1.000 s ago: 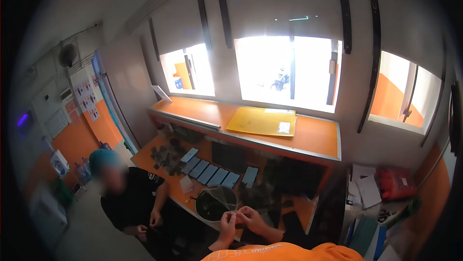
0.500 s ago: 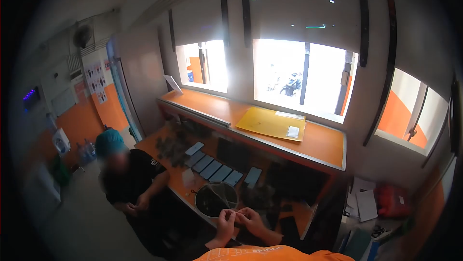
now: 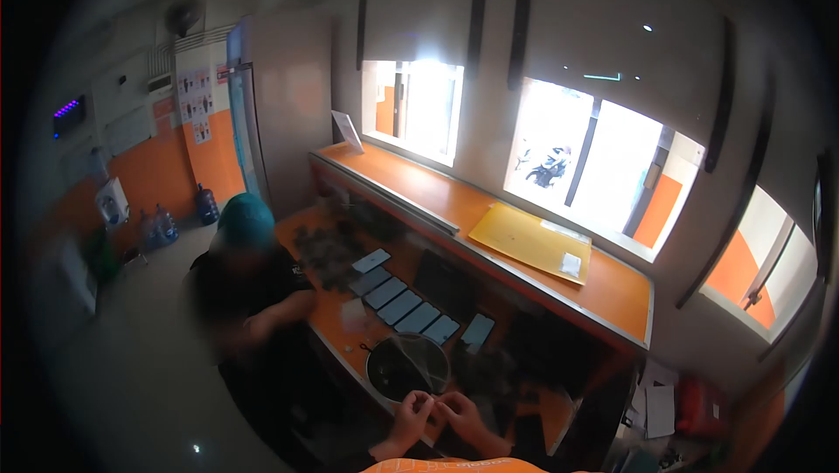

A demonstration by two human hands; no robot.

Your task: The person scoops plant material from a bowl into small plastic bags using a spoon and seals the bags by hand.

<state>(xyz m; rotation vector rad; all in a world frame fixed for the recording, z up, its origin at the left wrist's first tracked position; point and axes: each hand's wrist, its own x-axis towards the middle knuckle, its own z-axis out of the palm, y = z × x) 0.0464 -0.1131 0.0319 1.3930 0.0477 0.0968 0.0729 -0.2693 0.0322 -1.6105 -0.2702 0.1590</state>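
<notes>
1. Desk [image 3: 325, 320], orange-topped, spreads below the raised orange shelf [image 3: 393, 178], which carries a yellow folder [image 3: 524, 240].
2. Co-worker [image 3: 253, 276] stands at the desk's left end; one forearm has just come up across the body, its hand too blurred to read. That leaves the wearer's hands undisturbed, as it stays apart from them.
3. Round dark container [image 3: 369, 370] sits at the desk's near edge, just beyond the wearer's fingers; its contents are too dim to tell.
4. Flat, pale-screened devices [image 3: 399, 307] lie in a slanting row behind the container, one of them [image 3: 477, 331] set apart to the right.
5. Left hand [image 3: 409, 421] and right hand [image 3: 465, 418] meet near the container's rim, thumbs and fingertips closed. The view has swung left, yet the pinch holds, so the handling seems steady.
6. Small pale thing [image 3: 433, 398] appears gripped between both sets of fingertips, too fine to identify.
</notes>
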